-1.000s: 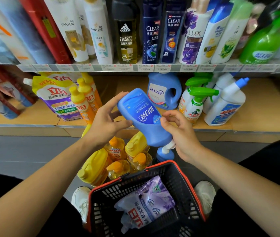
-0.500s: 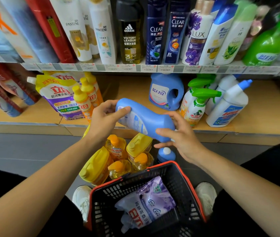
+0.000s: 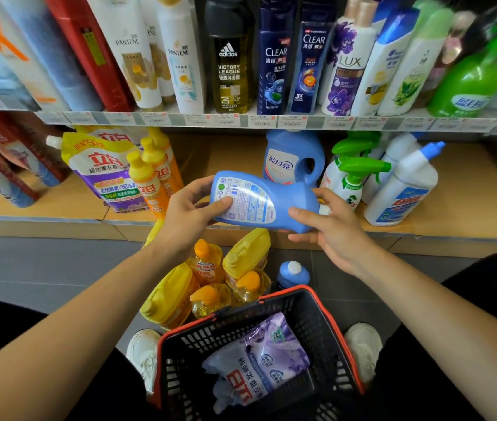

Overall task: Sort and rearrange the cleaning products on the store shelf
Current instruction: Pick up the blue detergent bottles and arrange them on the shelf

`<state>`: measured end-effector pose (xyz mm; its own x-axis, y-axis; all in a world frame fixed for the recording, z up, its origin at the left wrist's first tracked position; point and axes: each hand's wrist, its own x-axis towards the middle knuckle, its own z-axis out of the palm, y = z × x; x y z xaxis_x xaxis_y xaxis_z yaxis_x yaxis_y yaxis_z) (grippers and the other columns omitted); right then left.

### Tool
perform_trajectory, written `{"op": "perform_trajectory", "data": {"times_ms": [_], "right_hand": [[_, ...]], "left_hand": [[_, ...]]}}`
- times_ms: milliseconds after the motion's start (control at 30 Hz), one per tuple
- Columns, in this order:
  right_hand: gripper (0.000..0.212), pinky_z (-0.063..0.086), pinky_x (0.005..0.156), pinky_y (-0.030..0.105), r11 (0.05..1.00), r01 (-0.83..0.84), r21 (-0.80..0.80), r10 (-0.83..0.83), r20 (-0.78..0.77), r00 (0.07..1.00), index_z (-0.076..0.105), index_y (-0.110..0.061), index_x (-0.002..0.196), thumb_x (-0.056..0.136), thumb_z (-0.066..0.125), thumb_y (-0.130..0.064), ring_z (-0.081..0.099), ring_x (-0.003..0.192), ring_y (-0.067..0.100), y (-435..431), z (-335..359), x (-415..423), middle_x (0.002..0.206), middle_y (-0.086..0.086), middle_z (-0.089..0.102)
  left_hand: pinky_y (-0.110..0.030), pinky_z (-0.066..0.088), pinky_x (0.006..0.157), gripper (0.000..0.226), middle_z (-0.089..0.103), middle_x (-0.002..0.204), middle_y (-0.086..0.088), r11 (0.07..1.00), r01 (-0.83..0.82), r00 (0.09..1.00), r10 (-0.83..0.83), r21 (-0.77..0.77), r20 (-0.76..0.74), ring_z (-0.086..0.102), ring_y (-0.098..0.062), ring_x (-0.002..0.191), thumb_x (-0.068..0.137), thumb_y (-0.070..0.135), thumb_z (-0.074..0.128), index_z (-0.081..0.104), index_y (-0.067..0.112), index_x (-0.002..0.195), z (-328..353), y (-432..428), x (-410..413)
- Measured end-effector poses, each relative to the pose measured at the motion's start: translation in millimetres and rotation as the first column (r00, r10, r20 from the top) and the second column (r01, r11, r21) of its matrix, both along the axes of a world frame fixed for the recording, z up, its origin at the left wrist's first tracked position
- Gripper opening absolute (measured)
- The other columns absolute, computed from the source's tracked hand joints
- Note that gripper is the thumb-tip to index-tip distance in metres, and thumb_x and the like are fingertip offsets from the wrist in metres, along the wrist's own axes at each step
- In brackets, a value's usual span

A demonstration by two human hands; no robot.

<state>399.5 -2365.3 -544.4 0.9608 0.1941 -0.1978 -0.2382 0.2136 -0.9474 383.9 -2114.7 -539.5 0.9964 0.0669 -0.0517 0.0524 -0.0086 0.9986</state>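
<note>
Nearest me, at the person's feet, sits a black plastic mesh shopping basket with a red rim [image 3: 235,326], a purple-and-white soft refill pouch [image 3: 259,360] slumped inside it. Just beyond the basket, on the floor, stands a huddle of yellow plastic detergent bottles [image 3: 210,284] and one small blue bottle with a white cap [image 3: 294,273].

Above and beyond the basket, both hands hold the blue plastic laundry-liquid bottle [image 3: 262,202] on its side in the air, back label towards us. The left hand [image 3: 189,214] wraps the base end, thumb pressed on the label and fingers curled behind. The right hand [image 3: 332,226] takes the narrow shoulder end, thumb over the top and forefinger laid along the front; its other fingers look loose beneath.

I'd judge the bottle stiff-walled, hefty if full, and slick on that glossy label. The narrowing by the neck looks the surer hold, with a palm under the base. It seems unlikely to break, though the cap might weep when tipped.

Farthest from the basket, the wooden lower shelf [image 3: 478,189] carries a blue handled jug [image 3: 294,159] of matching colour, a likely neighbour.
</note>
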Motion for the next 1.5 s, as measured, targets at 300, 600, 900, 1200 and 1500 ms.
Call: {"op": "perform_trajectory", "data": {"times_ms": [300, 600, 900, 1200, 1500], "right_hand": [[0.052, 0.058, 0.05, 0.031, 0.867, 0.062, -0.495, 0.11, 0.312, 0.944, 0.067, -0.039, 0.104, 0.068, 0.09, -0.009, 0.071, 0.072, 0.012, -39.1, 6.5, 21.7, 0.108, 0.001, 0.067], [0.062, 0.047, 0.086, 0.03, 0.442, 0.131, -0.887, 0.397, 0.325, 0.858, 0.064, -0.028, 0.126, 0.069, 0.089, -0.035, 0.061, 0.105, 0.014, -53.7, -15.6, 36.0, 0.115, -0.007, 0.069], [0.06, 0.046, 0.089, 0.042, 0.134, -0.098, -0.986, 0.577, -0.003, 0.817, 0.051, -0.014, 0.135, 0.084, 0.078, -0.031, 0.056, 0.113, 0.034, -47.1, -85.5, 69.9, 0.13, 0.011, 0.058], [0.055, 0.037, 0.077, 0.031, 0.192, -0.208, -0.959, 0.325, -0.138, 0.936, 0.059, -0.019, 0.124, 0.077, 0.083, -0.033, 0.061, 0.11, 0.033, -43.2, -177.6, 90.1, 0.12, 0.01, 0.067], [0.053, 0.051, 0.084, 0.034, 0.245, -0.209, -0.947, 0.143, -0.178, 0.973, 0.069, -0.02, 0.115, 0.076, 0.078, -0.055, 0.066, 0.106, 0.024, -40.8, -194.5, 98.1, 0.113, 0.003, 0.071]], "left_hand": [[-0.022, 0.056, 0.081, 0.043, 0.071, 0.12, -0.011, 0.95, 0.274, 0.952, -0.246, 0.151, -0.181, 0.068, -0.015, 0.101, 0.09, -0.005, 0.068, 0.062, 0.004, 0.132, -47.2, -15.9, -1.7], [-0.039, 0.056, 0.092, 0.021, 0.073, 0.096, 0.006, 0.686, 0.361, 0.932, -0.292, 0.631, -0.216, 0.067, -0.012, 0.094, 0.089, 0.016, 0.076, 0.073, 0.017, 0.11, -102.1, -16.9, 28.8], [-0.042, 0.045, 0.103, 0.057, 0.053, 0.135, -0.004, 0.537, 0.292, 0.942, -0.306, 0.792, -0.14, 0.049, -0.027, 0.126, 0.096, 0.043, 0.064, 0.047, 0.027, 0.148, -173.3, -28.6, 34.3], [-0.045, 0.04, 0.094, 0.042, 0.063, 0.123, 0.0, 0.656, 0.197, 0.961, -0.276, 0.729, -0.011, 0.053, -0.029, 0.106, 0.099, 0.046, 0.048, 0.053, 0.029, 0.137, -206.1, -25.9, 42.3], [-0.038, 0.048, 0.087, 0.033, 0.064, 0.105, 0.008, 0.803, 0.05, 0.999, -0.049, 0.593, -0.018, 0.052, -0.017, 0.11, 0.092, 0.037, 0.068, 0.059, 0.039, 0.124, -218.7, -34.4, 50.4]]}}
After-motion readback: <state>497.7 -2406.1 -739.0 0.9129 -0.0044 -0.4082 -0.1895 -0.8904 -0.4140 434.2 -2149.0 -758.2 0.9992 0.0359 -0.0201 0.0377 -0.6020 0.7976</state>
